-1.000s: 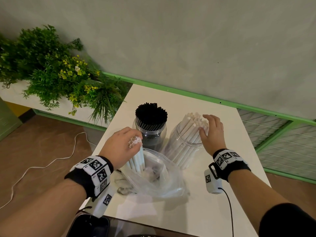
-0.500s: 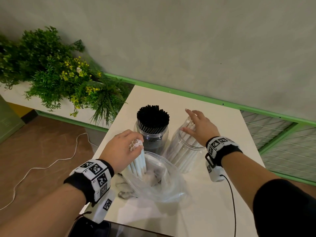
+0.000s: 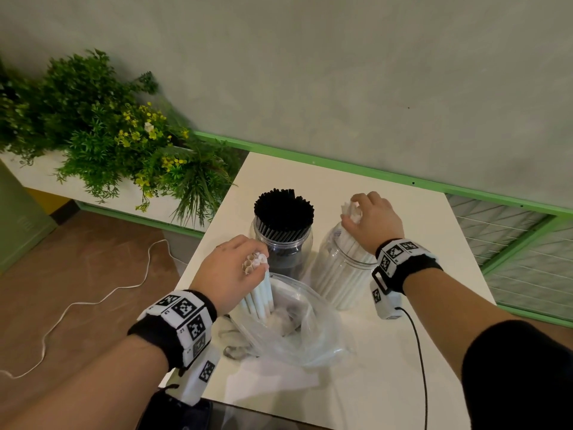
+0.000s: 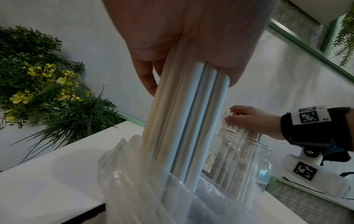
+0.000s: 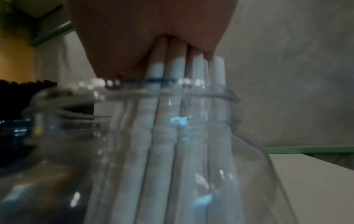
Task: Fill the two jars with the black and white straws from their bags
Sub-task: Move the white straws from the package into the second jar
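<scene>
Left hand (image 3: 228, 271) nearest, fingers curled round a bundle of white straws (image 3: 259, 297), gripping near their top ends. Bundle stands close to upright, lower ends down inside the clear bag (image 3: 304, 330), open mouth up, crumpled on the white bench (image 3: 356, 386). Left wrist view: thumb and fingers wrapped on the same bundle (image 4: 184, 128), straws dropping into the bag (image 4: 134, 181). Black wristband with tag markers on each wrist; small white unit with a black cable lies on bench just beside right wrist.

Right hand (image 3: 372, 223) further back over the right jar (image 3: 341, 274), fingertips pinching the tops of white straws standing in it. Those straws lean in the jar, tops sticking out above the rim. Right wrist view blurred: fingers closed on several straw tops (image 5: 172, 65) just above the jar rim (image 5: 210, 94). Left wrist view shows the right hand (image 4: 252, 121) gripping straw tops above the jar mouth.

Left jar (image 3: 283, 243) just beside right jar, packed with black straws (image 3: 283, 209), upright, tops above rim. It sits directly behind the bag.

Beyond bench: green rail along grey wall, planter with green leaves and yellow flowers (image 3: 124, 141) at left, white cord on brown floor.
</scene>
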The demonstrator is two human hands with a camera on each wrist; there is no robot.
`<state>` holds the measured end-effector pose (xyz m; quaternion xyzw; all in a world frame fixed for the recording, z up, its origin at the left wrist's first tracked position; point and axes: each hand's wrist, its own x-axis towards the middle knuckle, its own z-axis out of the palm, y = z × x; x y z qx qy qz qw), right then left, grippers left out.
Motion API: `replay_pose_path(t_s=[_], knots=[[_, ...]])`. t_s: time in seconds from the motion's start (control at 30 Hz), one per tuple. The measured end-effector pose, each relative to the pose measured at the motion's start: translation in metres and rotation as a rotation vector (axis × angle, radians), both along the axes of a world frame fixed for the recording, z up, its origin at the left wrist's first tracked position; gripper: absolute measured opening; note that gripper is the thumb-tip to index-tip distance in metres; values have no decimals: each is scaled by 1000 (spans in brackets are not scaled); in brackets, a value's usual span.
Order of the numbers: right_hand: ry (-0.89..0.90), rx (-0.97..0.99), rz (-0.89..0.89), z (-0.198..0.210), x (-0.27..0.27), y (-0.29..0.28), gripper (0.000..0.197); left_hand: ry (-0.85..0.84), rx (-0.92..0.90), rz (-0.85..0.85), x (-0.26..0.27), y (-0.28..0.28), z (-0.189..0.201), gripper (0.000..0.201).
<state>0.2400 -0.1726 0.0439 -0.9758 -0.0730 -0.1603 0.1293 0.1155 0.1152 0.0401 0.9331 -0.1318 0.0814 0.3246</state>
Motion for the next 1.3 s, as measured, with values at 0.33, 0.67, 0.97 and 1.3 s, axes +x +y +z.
replay_pose_path(t_s=[0.33, 0.67, 0.97, 1.3], knots=[[-33, 274, -35, 3, 8, -4, 20, 8, 5, -5, 2, 0, -1, 35], [94, 133, -42, -2, 9, -8, 22, 16, -11, -4, 2, 0, -4, 32], [-119, 296, 99, 23, -41, 21, 48, 16, -82, 13, 3, 6, -4, 30], [402, 574, 439, -67, -120, 139, 87, 80, -60, 10, -3, 27, -1, 59]])
